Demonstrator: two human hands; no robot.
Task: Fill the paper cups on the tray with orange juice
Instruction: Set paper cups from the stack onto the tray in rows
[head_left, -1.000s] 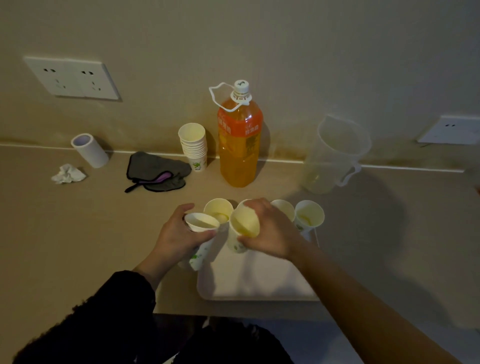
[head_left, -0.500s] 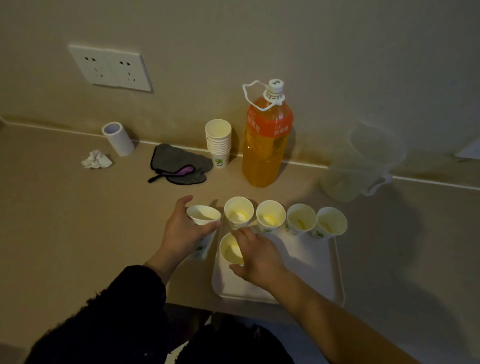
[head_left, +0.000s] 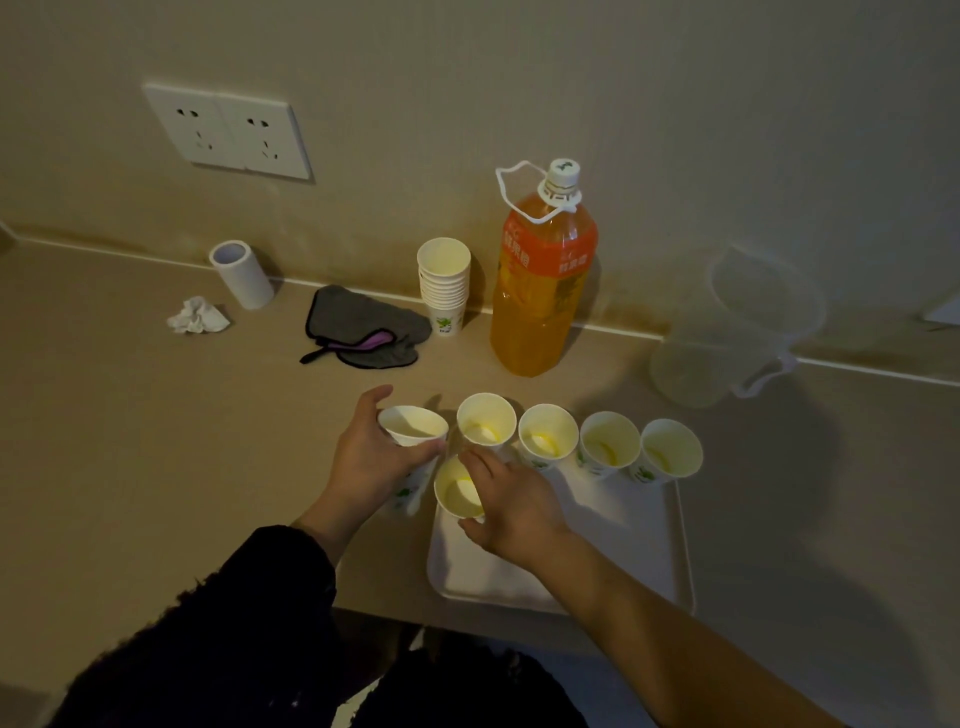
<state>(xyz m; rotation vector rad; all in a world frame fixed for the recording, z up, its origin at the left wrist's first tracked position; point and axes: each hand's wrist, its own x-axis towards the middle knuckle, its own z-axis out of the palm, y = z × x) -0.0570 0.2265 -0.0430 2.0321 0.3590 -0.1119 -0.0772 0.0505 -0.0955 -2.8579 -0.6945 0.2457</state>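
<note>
Dim room, beige desk (head_left: 130, 441) against wall w/ double socket (head_left: 228, 132). L hand (head_left: 371, 457) grips nested cups (head_left: 413, 426) beside white tray (head_left: 639, 525); R hand (head_left: 511, 506) pinches front cup (head_left: 457, 491) on tray; juice bottle (head_left: 540, 291) by wall

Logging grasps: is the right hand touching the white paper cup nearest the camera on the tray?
Touching. The head view shows the right hand with fingers and thumb curled round the rim of that white paper cup.
</note>
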